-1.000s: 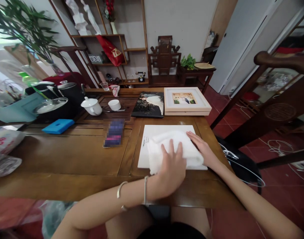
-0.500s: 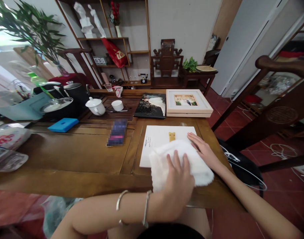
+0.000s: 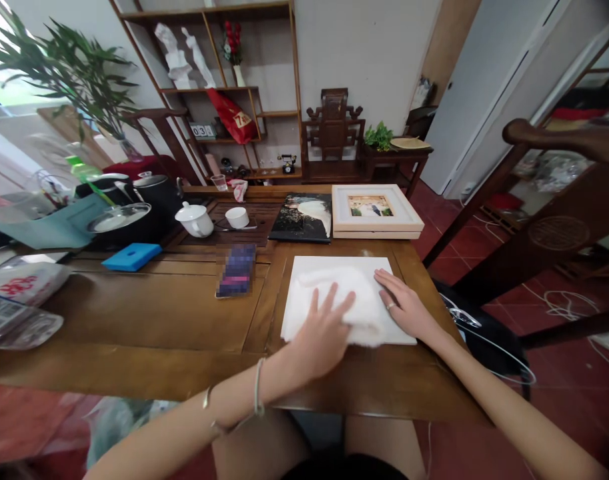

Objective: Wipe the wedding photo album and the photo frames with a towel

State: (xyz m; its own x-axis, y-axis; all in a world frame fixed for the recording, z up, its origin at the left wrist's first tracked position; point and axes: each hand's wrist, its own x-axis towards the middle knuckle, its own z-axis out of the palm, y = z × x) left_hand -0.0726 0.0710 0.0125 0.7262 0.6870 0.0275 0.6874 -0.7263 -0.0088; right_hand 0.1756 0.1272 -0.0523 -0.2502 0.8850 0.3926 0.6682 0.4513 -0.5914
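A white fluffy cloth (image 3: 334,287) lies over the middle of a white board (image 3: 402,333) on the wooden table. My left hand (image 3: 324,333) rests on the cloth with its fingers spread and stretched out, pressing it onto the board. The left thumb is hidden. My right hand (image 3: 404,303) lies flat on the board's right edge, fingers extended, and wears a ring. The cloth covers the markings on the board's middle and left.
Behind the board lie a black picture panel (image 3: 297,220) and a light framed picture (image 3: 409,223). A phone (image 3: 237,270) lies to the left, with a blue box (image 3: 132,257), a white lidded cup (image 3: 194,220) and a small white bowl (image 3: 237,217) beyond. A chair (image 3: 544,220) stands at right.
My left hand has slid the cloth forward and to the left across the board, covering the small tan piece that showed before. My right hand stays at the board's right edge.
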